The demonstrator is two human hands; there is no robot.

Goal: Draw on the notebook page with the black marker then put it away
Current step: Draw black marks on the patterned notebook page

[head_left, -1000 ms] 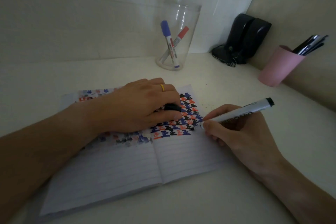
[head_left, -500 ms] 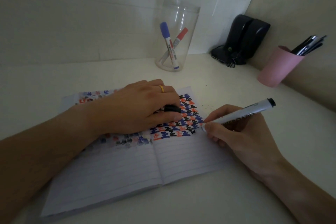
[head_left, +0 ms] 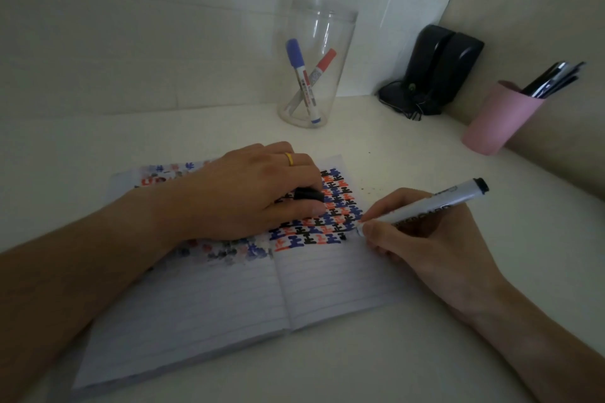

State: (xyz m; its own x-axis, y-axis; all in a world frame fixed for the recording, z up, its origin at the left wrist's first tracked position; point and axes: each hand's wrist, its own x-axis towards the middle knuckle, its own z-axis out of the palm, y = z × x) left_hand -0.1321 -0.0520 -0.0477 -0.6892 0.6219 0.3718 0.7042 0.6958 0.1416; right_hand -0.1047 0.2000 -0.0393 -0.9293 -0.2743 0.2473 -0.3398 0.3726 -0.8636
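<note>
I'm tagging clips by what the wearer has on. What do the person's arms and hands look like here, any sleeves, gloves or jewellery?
Both forearms are bare, with no sleeves in view and no gloves. The left hand wears a plain gold-coloured ring on one of its fingers. The right hand shows no ring, watch or bracelet.

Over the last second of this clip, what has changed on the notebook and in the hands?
Very little. The right hand keeps the black marker tip at the end of the lowest drawn row on the notebook; a small black mark now shows there. The left hand stays pressed on the page, holding the cap. The jar and pink cup are unmoved.
</note>
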